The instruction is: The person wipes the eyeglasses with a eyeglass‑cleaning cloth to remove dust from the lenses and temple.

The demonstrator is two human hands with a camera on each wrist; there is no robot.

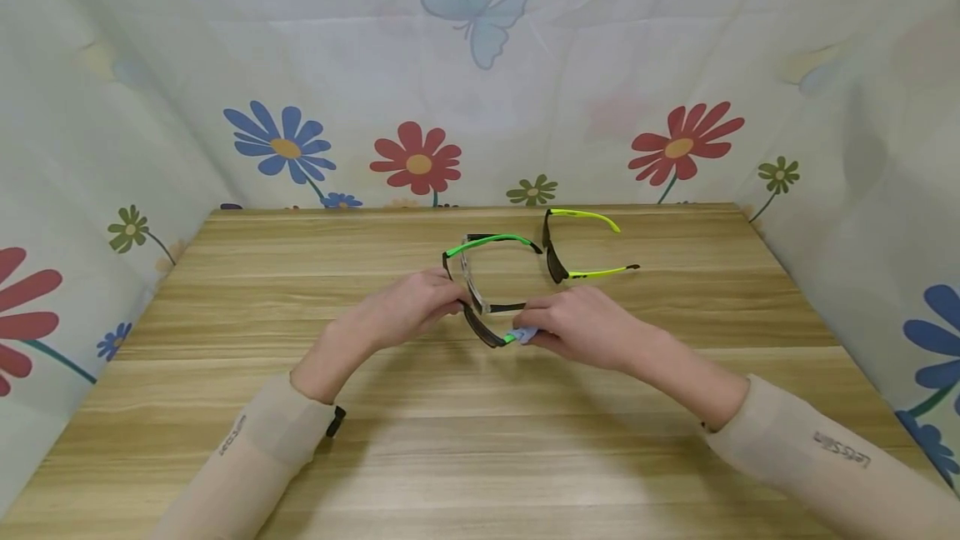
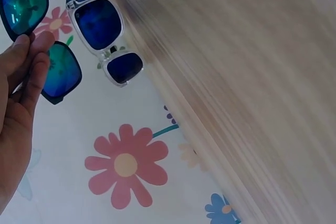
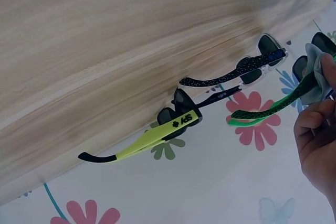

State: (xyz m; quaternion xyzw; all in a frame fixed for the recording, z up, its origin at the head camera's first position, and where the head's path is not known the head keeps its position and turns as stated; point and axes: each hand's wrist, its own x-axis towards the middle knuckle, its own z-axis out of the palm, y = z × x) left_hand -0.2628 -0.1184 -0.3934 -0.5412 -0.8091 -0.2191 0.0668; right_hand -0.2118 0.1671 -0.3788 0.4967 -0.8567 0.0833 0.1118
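A pair of sunglasses with green temples and dark frame (image 1: 482, 330) is held up over the table between both hands. My left hand (image 1: 401, 307) pinches it at the bridge between thumb and fingers; in the left wrist view its lenses (image 2: 64, 72) shine blue-green. With my right hand (image 1: 581, 327) I grip a light blue cloth (image 1: 523, 335) folded round the near green temple, close to the hinge. Just behind stands a second pair, clear-framed sunglasses (image 2: 98, 23) with black speckled temples (image 3: 226, 77); the held pair overlaps it in the head view.
A third pair, sunglasses with yellow temples (image 1: 600, 273), rests on the wooden table (image 1: 480, 457) farther back and to the right, temples unfolded. A flower-printed curtain (image 1: 585, 65) rises behind the table's back edge and along both sides.
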